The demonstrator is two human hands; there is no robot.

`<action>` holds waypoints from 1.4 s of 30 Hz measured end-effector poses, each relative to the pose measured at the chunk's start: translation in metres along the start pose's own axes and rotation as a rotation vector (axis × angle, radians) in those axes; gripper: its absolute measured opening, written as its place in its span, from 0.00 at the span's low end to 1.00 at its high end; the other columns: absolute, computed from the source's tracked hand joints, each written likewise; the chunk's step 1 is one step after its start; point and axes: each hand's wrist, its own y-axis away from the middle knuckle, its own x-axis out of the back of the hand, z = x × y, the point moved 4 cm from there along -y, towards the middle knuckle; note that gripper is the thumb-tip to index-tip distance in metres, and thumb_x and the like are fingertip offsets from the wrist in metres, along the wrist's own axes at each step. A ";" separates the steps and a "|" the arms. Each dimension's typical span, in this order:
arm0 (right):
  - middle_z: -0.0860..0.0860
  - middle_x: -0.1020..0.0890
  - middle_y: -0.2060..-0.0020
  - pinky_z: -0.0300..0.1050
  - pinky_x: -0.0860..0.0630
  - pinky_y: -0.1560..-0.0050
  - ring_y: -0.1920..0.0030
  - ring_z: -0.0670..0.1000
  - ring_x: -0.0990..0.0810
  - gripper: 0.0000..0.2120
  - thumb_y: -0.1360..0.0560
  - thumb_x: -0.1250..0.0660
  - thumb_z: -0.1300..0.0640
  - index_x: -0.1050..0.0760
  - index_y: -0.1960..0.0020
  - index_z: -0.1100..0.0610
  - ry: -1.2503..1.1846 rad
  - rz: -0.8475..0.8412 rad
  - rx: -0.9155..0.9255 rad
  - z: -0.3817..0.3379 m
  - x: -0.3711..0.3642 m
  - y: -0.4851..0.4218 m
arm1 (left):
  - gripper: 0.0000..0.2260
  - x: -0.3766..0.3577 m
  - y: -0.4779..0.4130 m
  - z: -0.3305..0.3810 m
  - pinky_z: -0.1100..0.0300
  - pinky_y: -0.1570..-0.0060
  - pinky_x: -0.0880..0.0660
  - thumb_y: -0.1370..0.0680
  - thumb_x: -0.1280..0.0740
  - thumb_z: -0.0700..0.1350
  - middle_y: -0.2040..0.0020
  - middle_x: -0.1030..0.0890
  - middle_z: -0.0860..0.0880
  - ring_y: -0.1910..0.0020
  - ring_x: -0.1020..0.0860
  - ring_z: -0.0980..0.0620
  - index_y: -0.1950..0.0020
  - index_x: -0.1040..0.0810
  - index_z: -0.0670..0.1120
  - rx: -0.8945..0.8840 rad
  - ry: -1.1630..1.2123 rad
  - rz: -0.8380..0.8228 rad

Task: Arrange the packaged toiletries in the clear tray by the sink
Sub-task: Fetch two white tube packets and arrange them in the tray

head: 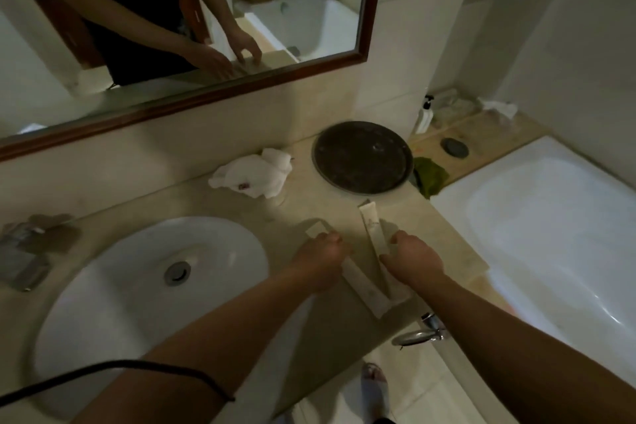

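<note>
hands: your left hand (321, 258) curls over the long packet (364, 289), right hand (413, 260) pinches the second packet (370, 224) | place: both on counter (309, 203), 3 o'clock of sink (103, 286); clear tray indiscernible | risk: long packet's 5 o'clock end nears the edge, a nudge may drop it

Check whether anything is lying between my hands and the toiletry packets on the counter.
Nothing visible is. The left hand rests on the long packet nearer the sink, and the right hand touches the second packet beside it. No other item lies among them.
</note>
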 end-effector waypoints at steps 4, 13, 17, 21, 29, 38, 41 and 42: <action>0.53 0.20 0.45 0.51 0.25 0.47 0.47 0.55 0.21 0.21 0.27 0.35 0.41 0.28 0.39 0.53 -0.050 -0.122 0.090 0.006 -0.011 -0.026 | 0.18 -0.019 -0.022 0.017 0.49 0.38 0.31 0.24 0.34 0.45 0.34 0.29 0.43 0.33 0.31 0.42 0.34 0.26 0.52 0.056 -0.073 -0.075; 0.54 0.20 0.53 0.49 0.24 0.56 0.56 0.55 0.21 0.18 0.31 0.33 0.44 0.26 0.48 0.55 -0.083 -0.296 0.167 0.008 -0.014 -0.053 | 0.14 -0.034 -0.030 0.021 0.47 0.36 0.36 0.26 0.32 0.50 0.40 0.27 0.44 0.39 0.31 0.41 0.43 0.23 0.49 0.161 -0.284 -0.031; 0.54 0.19 0.53 0.50 0.23 0.55 0.54 0.55 0.20 0.15 0.29 0.32 0.46 0.24 0.50 0.56 0.021 -0.340 0.258 -0.004 -0.016 -0.047 | 0.11 -0.039 -0.008 0.014 0.43 0.33 0.38 0.24 0.34 0.48 0.43 0.23 0.45 0.41 0.30 0.42 0.43 0.24 0.48 0.252 -0.292 -0.084; 0.54 0.19 0.54 0.52 0.21 0.52 0.55 0.53 0.20 0.10 0.27 0.32 0.48 0.23 0.53 0.54 0.012 -0.386 0.324 -0.025 -0.022 -0.036 | 0.07 -0.044 0.026 0.004 0.49 0.41 0.32 0.24 0.34 0.47 0.47 0.21 0.45 0.46 0.26 0.43 0.47 0.24 0.47 0.325 -0.211 -0.048; 0.60 0.18 0.45 0.47 0.23 0.57 0.50 0.58 0.19 0.19 0.25 0.31 0.60 0.26 0.36 0.65 -0.323 -0.745 0.297 -0.117 -0.028 0.032 | 0.06 -0.063 0.132 -0.030 0.53 0.51 0.29 0.23 0.37 0.43 0.50 0.21 0.45 0.50 0.24 0.44 0.49 0.22 0.48 0.485 -0.016 0.083; 0.55 0.17 0.54 0.45 0.25 0.56 0.53 0.55 0.19 0.11 0.28 0.30 0.58 0.18 0.47 0.59 -0.157 -0.806 0.646 -0.263 -0.079 0.172 | 0.08 -0.037 0.319 -0.090 0.54 0.50 0.26 0.25 0.36 0.43 0.48 0.18 0.45 0.48 0.21 0.43 0.47 0.21 0.49 0.713 0.199 0.299; 0.59 0.16 0.53 0.52 0.24 0.51 0.50 0.59 0.18 0.11 0.28 0.33 0.58 0.18 0.49 0.61 -0.098 -0.842 0.757 -0.306 -0.102 0.224 | 0.10 -0.034 0.380 -0.112 0.57 0.49 0.29 0.25 0.35 0.42 0.47 0.17 0.47 0.46 0.21 0.45 0.46 0.19 0.50 0.763 0.175 0.352; 0.60 0.16 0.52 0.53 0.24 0.50 0.49 0.60 0.18 0.13 0.29 0.33 0.57 0.18 0.48 0.61 -0.103 -0.862 0.779 -0.318 -0.110 0.239 | 0.10 -0.034 0.398 -0.120 0.57 0.48 0.29 0.25 0.35 0.42 0.46 0.16 0.47 0.45 0.21 0.45 0.46 0.19 0.50 0.780 0.180 0.364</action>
